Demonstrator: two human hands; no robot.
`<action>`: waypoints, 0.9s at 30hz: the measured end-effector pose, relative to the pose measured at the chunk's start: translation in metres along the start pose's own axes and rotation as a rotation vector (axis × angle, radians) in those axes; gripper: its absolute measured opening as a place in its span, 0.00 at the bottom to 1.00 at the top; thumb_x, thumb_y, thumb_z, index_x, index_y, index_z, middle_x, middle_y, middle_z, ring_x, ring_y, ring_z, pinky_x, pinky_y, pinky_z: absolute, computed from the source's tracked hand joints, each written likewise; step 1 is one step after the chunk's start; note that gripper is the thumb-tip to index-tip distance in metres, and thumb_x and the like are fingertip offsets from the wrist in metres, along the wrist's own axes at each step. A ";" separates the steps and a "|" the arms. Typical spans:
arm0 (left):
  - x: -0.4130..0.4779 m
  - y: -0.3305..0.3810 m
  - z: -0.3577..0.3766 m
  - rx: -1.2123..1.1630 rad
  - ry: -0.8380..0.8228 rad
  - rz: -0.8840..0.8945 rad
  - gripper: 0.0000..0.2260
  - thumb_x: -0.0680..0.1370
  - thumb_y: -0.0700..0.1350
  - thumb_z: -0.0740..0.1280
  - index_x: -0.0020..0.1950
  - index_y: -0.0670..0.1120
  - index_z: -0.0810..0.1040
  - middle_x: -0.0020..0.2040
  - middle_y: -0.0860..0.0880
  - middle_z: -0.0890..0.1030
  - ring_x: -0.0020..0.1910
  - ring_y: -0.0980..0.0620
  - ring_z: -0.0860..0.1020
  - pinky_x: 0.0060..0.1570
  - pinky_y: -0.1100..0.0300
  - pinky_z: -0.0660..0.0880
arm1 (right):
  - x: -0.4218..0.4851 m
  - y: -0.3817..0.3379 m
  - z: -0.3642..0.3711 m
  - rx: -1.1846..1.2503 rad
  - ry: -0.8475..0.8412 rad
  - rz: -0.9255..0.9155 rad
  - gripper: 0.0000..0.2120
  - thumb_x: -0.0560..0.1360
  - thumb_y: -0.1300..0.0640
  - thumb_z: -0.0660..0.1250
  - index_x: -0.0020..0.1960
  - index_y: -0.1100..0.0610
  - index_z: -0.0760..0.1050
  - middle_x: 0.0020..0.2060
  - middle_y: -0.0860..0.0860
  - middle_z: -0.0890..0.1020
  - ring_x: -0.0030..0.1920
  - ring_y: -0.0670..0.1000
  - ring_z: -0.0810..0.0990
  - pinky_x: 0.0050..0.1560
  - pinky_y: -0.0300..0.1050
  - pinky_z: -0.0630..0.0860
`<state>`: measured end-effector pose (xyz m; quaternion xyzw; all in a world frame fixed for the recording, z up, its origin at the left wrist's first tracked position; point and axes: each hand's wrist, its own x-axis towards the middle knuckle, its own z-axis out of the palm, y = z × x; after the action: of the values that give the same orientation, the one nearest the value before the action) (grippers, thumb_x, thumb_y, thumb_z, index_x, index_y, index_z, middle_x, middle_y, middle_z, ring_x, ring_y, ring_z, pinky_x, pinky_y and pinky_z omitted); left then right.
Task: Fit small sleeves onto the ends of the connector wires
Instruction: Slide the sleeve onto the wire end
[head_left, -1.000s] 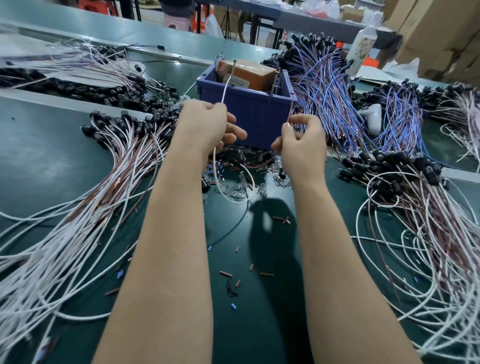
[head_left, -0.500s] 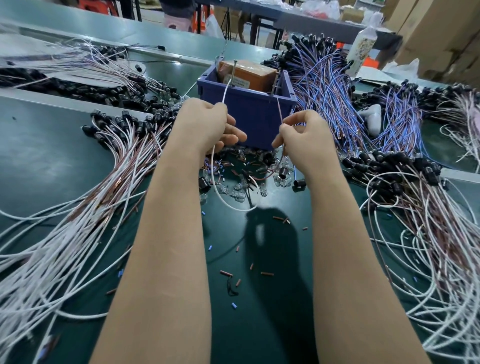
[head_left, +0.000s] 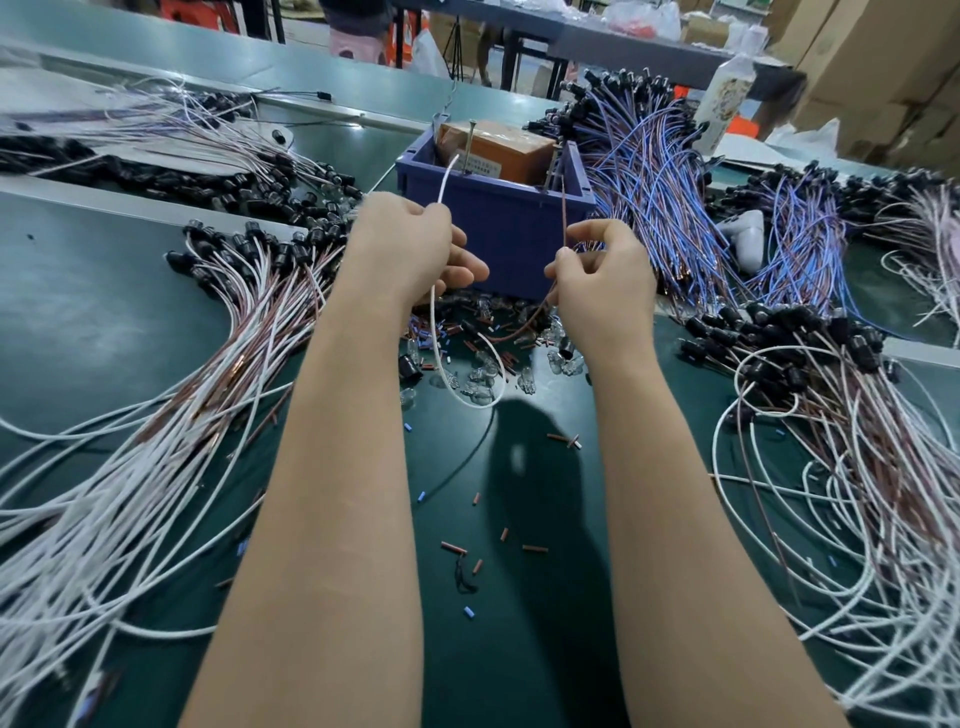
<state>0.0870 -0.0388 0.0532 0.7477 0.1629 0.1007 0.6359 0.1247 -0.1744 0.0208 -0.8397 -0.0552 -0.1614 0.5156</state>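
Now left hand (head_left: 410, 249) grips white wire (head_left: 445, 179), right hand (head_left: 602, 280) pinches brown wire (head_left: 564, 208); both ends upright.

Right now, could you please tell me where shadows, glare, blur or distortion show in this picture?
Head view: a dark shadow lies on the green table between the forearms, below the left hand and right hand; a soft sheen marks the table's left part; the cardboard boxes at far right are blurred; the wide lens stretches the forearms toward the bottom.
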 end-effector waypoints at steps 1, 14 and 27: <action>0.000 -0.001 0.001 0.006 -0.009 -0.001 0.11 0.78 0.37 0.54 0.40 0.42 0.73 0.22 0.51 0.78 0.17 0.60 0.70 0.20 0.73 0.64 | 0.000 0.000 0.000 -0.006 0.006 0.002 0.08 0.78 0.62 0.60 0.56 0.57 0.72 0.44 0.56 0.82 0.44 0.57 0.81 0.52 0.52 0.77; -0.001 -0.001 0.001 0.068 -0.089 0.003 0.11 0.77 0.37 0.55 0.40 0.41 0.76 0.24 0.49 0.80 0.18 0.60 0.70 0.21 0.73 0.66 | 0.001 0.001 0.001 -0.012 -0.013 -0.052 0.15 0.78 0.65 0.58 0.62 0.56 0.75 0.37 0.53 0.78 0.36 0.48 0.72 0.46 0.45 0.73; -0.003 -0.001 0.001 0.111 -0.173 0.003 0.11 0.77 0.37 0.55 0.41 0.39 0.76 0.26 0.47 0.81 0.18 0.59 0.72 0.21 0.72 0.68 | 0.003 0.002 0.001 0.011 0.001 -0.054 0.15 0.78 0.65 0.58 0.63 0.57 0.75 0.32 0.46 0.75 0.31 0.43 0.70 0.42 0.40 0.69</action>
<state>0.0844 -0.0402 0.0521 0.7880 0.1116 0.0275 0.6049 0.1281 -0.1746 0.0191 -0.8348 -0.0786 -0.1755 0.5159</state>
